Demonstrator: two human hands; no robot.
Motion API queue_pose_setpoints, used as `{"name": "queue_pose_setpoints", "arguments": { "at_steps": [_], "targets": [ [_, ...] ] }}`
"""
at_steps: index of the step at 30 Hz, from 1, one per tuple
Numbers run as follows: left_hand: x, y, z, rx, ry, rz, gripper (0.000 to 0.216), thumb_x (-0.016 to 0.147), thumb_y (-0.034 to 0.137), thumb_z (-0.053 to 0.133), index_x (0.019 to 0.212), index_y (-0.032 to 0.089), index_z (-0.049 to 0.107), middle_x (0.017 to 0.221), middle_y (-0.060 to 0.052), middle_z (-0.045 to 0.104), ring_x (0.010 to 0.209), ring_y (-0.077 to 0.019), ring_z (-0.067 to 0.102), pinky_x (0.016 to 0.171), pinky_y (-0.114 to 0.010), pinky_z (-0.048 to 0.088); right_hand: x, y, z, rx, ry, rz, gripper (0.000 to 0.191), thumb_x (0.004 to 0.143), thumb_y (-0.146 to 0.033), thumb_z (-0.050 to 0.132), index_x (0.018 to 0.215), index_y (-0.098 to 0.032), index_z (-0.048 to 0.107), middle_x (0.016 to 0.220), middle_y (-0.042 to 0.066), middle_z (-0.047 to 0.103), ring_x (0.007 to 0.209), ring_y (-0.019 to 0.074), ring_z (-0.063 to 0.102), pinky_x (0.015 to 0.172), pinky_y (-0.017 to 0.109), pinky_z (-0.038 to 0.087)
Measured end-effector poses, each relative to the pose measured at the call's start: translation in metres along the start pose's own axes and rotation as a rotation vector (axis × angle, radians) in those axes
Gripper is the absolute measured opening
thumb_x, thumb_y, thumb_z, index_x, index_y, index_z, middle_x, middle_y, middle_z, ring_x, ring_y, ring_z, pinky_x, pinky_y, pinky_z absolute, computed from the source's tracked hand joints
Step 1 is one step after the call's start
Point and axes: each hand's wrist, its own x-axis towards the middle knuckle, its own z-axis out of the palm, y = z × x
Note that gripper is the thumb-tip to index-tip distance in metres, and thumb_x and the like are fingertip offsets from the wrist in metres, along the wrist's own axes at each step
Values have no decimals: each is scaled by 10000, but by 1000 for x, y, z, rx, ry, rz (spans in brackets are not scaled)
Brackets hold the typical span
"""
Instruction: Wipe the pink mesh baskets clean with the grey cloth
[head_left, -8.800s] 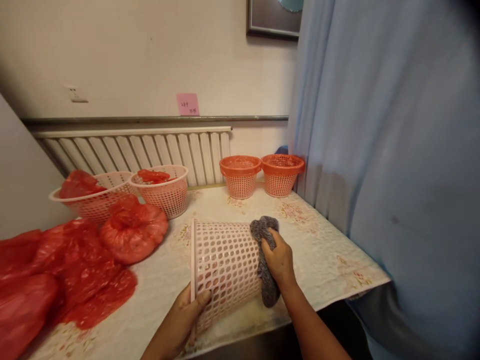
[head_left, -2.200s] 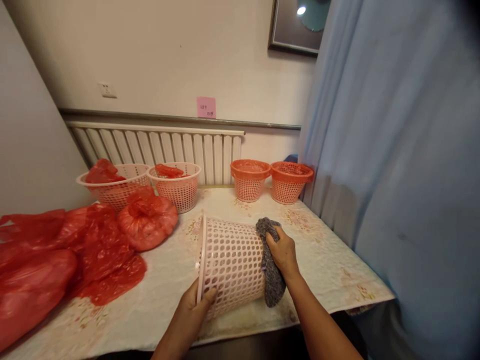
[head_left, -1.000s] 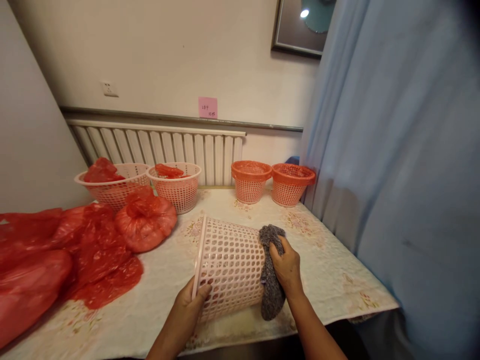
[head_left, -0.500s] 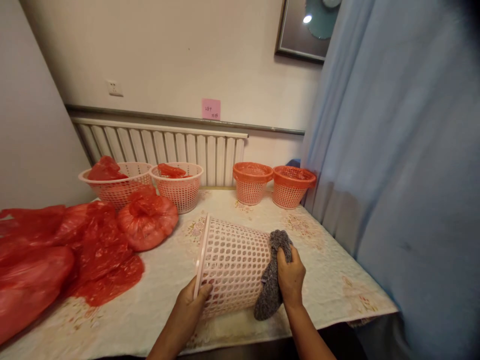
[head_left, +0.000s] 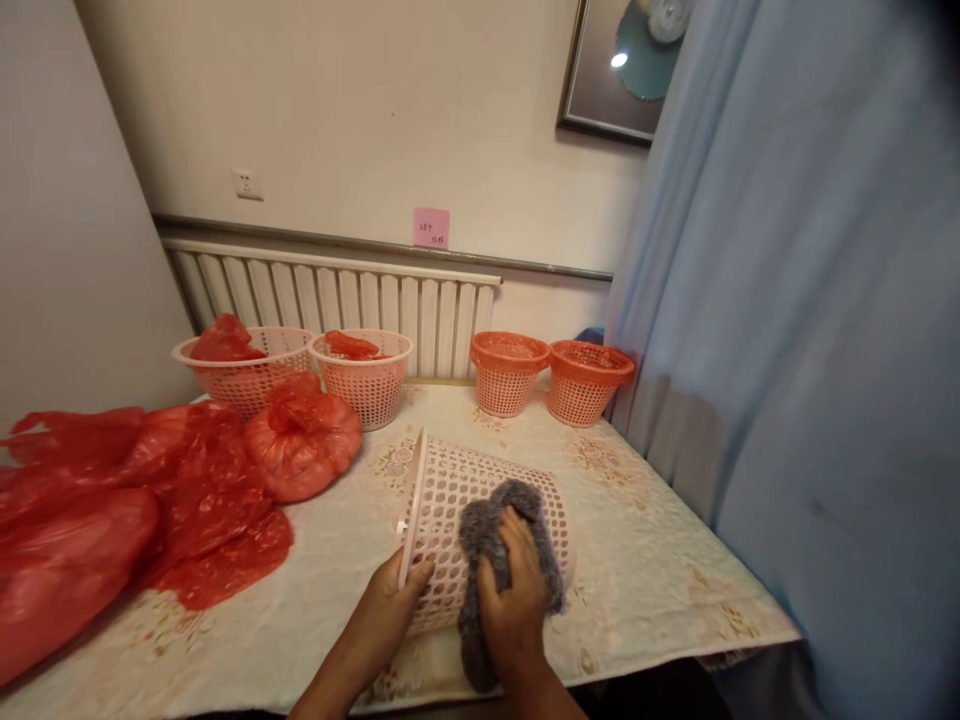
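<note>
pink basket lies on its side on the worktop, long axis left to right, rim leftward. my left hand grips that rim; my right hand, closed on a grey cloth, presses its near wall.

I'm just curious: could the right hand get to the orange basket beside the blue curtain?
Probably yes: only bare tablecloth lies between it and the orange basket, though the right hand is busy pressing a gray cloth on the tipped pink basket.
</note>
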Motion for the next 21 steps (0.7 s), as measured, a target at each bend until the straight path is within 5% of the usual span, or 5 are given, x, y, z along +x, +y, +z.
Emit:
{"name": "queue_pose_setpoints", "arguments": {
  "at_steps": [4,9,16,21],
  "targets": [
    [1,2,0,-12,13,89,386,837,384,526,1128,145,614,1135,-79,681,1015,-261,616,961,-364,438,24,-39,10,96,-183,-203,398,765,-112,489,1161,-137,523,1268,130,549,1248,237,441,1039,477,380],
    [3,0,-1,9,25,99,430,845,411,502,1161,133,588,1167,-93,667,1122,-266,571,1021,-361,388,68,-50,21,132,-234,-150,392,775,-121,485,1160,-129,561,1196,116,603,1161,211,520,1034,405,398],
    [-4,-11,1,60,55,6,456,842,461,502,1117,111,598,1033,-95,718,940,-272,650,876,-359,493,92,-1,15,63,-343,30,382,797,-199,528,1172,-156,579,1187,96,620,1117,203,560,1000,346,408],
    [-9,-19,2,76,45,46,424,849,459,502,1081,124,617,1038,-92,717,977,-262,636,908,-348,475,102,53,-6,-61,-351,252,317,823,-285,493,1106,-203,611,1068,74,675,985,217,626,865,324,462]
  ]
}}
